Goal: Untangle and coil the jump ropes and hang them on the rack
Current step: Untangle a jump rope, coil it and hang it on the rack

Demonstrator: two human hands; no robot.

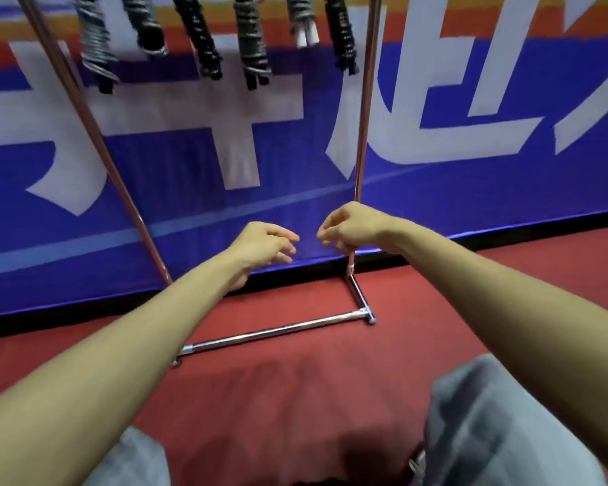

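Fingers [284,236] loosely curled on left hand [264,245] and right hand [351,228], tips near each other, holding nothing | coiled jump ropes [251,43] hang at 12 o'clock between the uprights of the rack [364,100] | right hand overlaps its 1 o'clock upright | blue banner [471,177] behind | red floor [295,380] at 6 o'clock

Looks like a sports hall: red sport floor [295,380], big blue banner [471,177] along the wall, coiled jump ropes [251,47] hanging on a metal rack [364,117].
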